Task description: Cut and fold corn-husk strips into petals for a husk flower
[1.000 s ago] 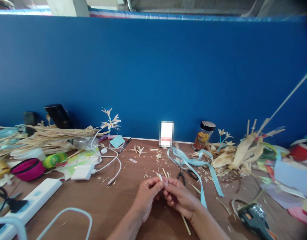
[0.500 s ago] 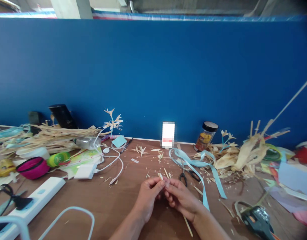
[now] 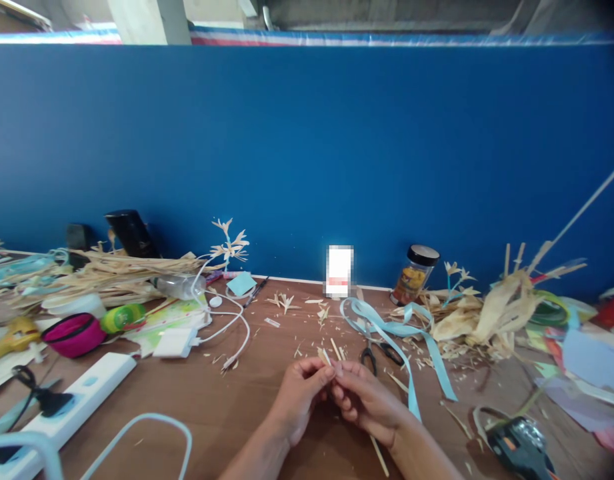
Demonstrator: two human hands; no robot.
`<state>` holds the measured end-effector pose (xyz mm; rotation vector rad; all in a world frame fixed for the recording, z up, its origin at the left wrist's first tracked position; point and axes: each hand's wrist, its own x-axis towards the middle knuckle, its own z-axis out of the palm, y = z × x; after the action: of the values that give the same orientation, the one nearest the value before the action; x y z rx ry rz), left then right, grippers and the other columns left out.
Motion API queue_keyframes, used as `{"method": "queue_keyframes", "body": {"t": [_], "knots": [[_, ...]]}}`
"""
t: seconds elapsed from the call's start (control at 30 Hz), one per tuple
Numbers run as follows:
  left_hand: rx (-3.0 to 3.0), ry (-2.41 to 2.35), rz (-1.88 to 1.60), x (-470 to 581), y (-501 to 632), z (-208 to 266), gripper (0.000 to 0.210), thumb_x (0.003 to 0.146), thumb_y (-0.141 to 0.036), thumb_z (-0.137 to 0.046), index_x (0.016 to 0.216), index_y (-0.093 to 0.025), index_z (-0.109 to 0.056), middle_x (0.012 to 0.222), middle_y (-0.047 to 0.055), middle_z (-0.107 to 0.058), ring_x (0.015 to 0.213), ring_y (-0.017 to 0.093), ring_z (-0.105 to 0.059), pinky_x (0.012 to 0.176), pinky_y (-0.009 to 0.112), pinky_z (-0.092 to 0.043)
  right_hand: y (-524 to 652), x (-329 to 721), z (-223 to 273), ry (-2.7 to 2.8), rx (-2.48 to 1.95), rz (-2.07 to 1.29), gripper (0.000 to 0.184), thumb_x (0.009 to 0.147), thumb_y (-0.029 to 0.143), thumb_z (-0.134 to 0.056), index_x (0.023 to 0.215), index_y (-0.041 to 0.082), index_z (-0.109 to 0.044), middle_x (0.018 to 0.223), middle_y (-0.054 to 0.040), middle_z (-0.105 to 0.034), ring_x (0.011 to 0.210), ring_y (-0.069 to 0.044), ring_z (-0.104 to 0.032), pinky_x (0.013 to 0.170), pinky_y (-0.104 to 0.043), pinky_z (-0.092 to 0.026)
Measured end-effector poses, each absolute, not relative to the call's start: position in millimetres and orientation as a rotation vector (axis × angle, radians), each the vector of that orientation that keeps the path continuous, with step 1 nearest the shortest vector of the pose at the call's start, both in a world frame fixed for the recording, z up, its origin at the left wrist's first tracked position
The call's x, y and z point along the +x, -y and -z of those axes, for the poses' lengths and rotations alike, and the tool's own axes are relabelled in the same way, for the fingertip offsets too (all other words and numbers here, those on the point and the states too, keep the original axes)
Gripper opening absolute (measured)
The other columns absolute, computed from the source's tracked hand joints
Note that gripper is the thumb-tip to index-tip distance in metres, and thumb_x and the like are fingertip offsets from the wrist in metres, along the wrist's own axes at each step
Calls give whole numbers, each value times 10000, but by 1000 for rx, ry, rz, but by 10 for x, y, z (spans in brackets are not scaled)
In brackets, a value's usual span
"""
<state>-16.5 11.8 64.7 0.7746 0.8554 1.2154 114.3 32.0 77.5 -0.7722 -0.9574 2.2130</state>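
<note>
Head view: a brown bench point(image 3: 227, 413) in front of a blue upright panel point(image 3: 297, 147), with 2 bare hands working low in the middle.
Held piece: a narrow cream pointed strip point(image 3: 326, 357), apparently dried husk, at the meeting fingertips just above the bench; it is pale, matte and slim, its upper end leaning left, its lower part hidden by the fingers.
Left hand point(image 3: 301, 398): nearly closed, thumb and forefinger pinching the strip from the left.
Right hand point(image 3: 365, 400): fingers curled, thumb and forefinger pressed together at the strip's right side, touching the left fingertips.
Thin straw-coloured stick point(image 3: 379, 456): emerges below the right hand, slanting towards the near edge; whether it is held or lies under the hand cannot be told.
Scissors: black-handled scissors point(image 3: 389, 351) just beyond the right hand, near a loose pale-blue ribbon point(image 3: 438, 367).
Flowers: a cream star-petalled husk spray point(image 3: 229, 251) at back left, similar in colour to the held piece.
Husks: a dry beige husk bundle point(image 3: 507, 307) at right, near a clear black-lidded jar point(image 3: 411, 280).
Scraps: small pale shavings scattered beyond the fingertips.
</note>
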Motion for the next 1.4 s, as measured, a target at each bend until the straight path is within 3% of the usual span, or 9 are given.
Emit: {"method": "queue_keyframes", "body": {"t": [0.13,0.5,0.67,1.1,1.4], "knots": [[800,-883,-1260,-166,-126,-660,164,687,-272,-636,653,-114,-609,485,5,-582,446,79,-490,468,193,-304,-319,1146,-751,996,-794,-2167,219,736,351,-601,754,145,-527,566,44,-472,419,-18,-361,361,-119,-203],[783,-900,-1284,-150,-136,-657,181,679,-264,-644,779,-114,-630,550,-6,-572,463,54,-453,453,170,-305,-315,1117,-764,978,-819,-2098,258,731,338,-611,654,158,-443,528,61,-428,416,-13,-327,390,-125,-205],[682,-1000,-1320,-152,-151,-611,187,633,-281,-679,686,-113,-617,539,-20,-550,437,41,-423,443,167,-324,-318,1076,-722,1108,-896,-1887,272,745,374,-579,651,166,-430,529,61,-439,422,-27,-335,398,-138,-231],[615,-1013,-1368,-143,-139,-627,210,610,-288,-691,729,-117,-660,630,1,-571,518,51,-467,486,157,-378,-302,1031,-659,1653,-1112,-1080,232,811,327,-470,640,171,-479,533,47,-451,492,-83,-411,477,-190,-318],[503,-907,-1369,-147,-155,-638,166,606,-250,-704,672,-111,-643,540,-29,-518,471,31,-448,454,122,-389,-303,1015,-655,1590,-1062,-1205,222,807,343,-470,685,165,-521,562,29,-503,503,-89,-442,469,-182,-346]]}}
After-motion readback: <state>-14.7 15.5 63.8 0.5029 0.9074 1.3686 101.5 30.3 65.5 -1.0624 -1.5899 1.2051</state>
